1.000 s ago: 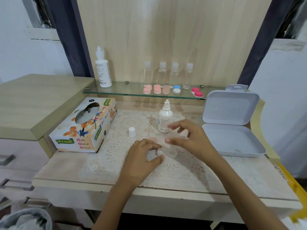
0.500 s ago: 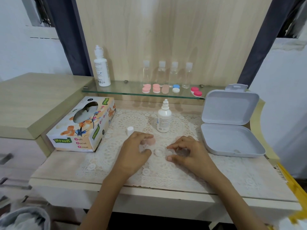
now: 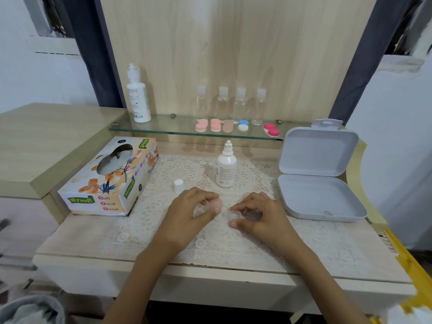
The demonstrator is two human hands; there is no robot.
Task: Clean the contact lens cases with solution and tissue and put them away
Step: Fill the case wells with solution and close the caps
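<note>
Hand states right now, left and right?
Left hand: grip on a pink cap.
Right hand: curled by the clear lens case; grip cannot be told.

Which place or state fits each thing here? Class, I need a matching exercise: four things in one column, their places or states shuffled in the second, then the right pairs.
Things
1. tissue box
2. small solution bottle
3. tall white bottle
4. grey box

Places or states
A. on the glass shelf, at its left end
B. at the right of the table, lid open
C. at the left of the table
D. upright on the lace mat, cap off

Pairs: 1-C, 2-D, 3-A, 4-B
</note>
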